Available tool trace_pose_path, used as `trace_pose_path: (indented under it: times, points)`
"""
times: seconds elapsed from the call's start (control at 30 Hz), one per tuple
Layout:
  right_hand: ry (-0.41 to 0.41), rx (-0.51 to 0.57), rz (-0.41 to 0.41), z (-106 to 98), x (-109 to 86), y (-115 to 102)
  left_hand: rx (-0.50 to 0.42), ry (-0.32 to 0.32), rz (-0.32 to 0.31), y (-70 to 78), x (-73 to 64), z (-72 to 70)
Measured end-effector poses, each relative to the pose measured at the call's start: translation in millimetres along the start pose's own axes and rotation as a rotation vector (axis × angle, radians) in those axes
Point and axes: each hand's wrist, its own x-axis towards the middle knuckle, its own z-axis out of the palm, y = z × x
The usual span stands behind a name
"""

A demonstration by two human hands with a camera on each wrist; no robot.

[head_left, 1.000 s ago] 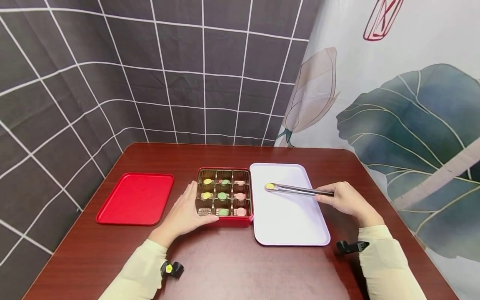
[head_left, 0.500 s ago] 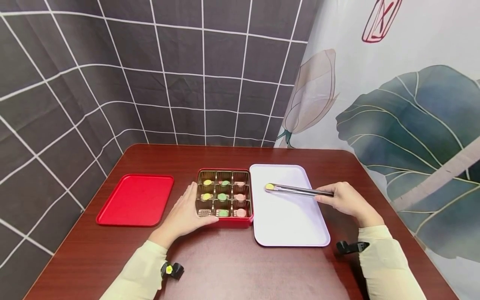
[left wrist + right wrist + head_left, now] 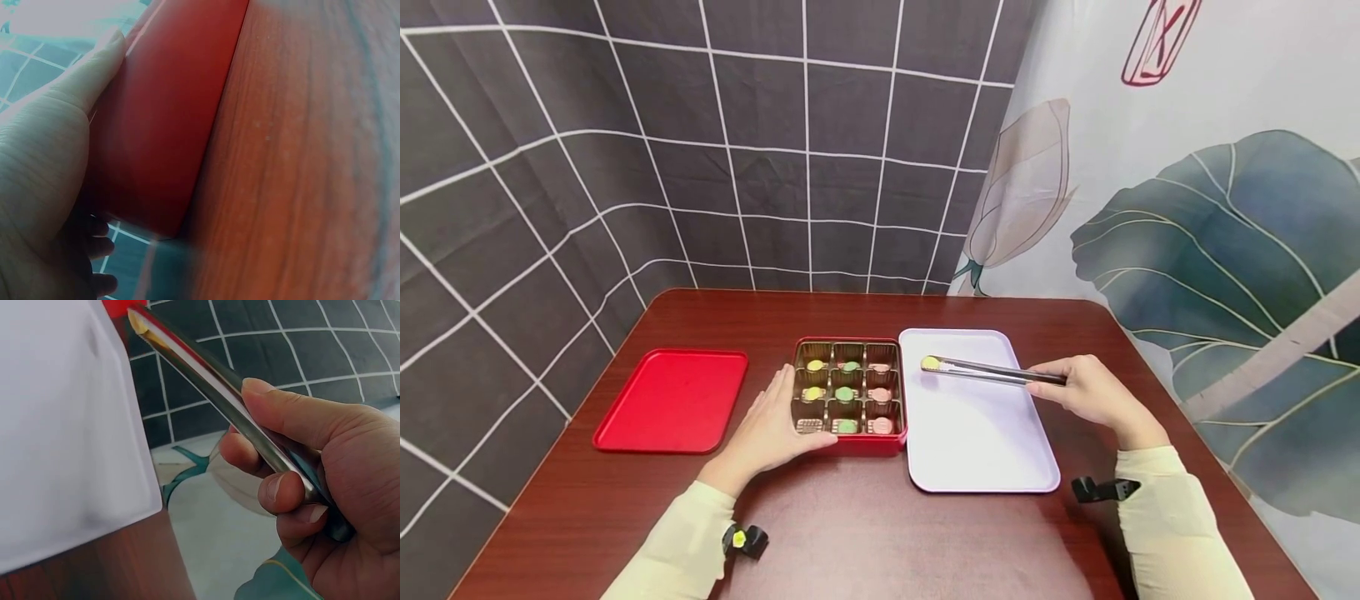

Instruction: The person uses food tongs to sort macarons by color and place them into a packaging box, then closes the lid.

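My right hand grips a pair of metal tongs, fingers curled round the handle end in the right wrist view. A small round yellow piece, like a biscuit or sweet, sits between the tong tips over the white tray. My left hand rests against the front left corner of a red box, thumb along its front wall and straight fingers along its left side. Gold compartments in the box show yellow, green and pink round pieces; the front left one shows only its ridged floor.
To the left lies a flat red lid or tray on the brown wooden table. The white tray stands right beside the box. A grid-patterned curtain and a flower-printed one close off the back.
The tongs have shifted slightly left and toward the back with the yellow piece in their tips. My right hand has moved a little with them. My left hand stays at the box.
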Motion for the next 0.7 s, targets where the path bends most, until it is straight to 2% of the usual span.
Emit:
trace_pose_path:
  times: [0.17,0.43,0.7]
  points:
    - [0.007,0.005,-0.056,0.9,2.9,-8.9,-0.003,-0.002,0.003,-0.3,0.5,0.7]
    - [-0.012,0.046,-0.099,3.4,7.8,-22.2,-0.026,-0.013,0.034,-7.7,0.1,-0.5]
    - [0.007,0.03,-0.231,9.5,13.4,-36.5,0.007,-0.02,0.074,-12.4,1.0,-7.6]
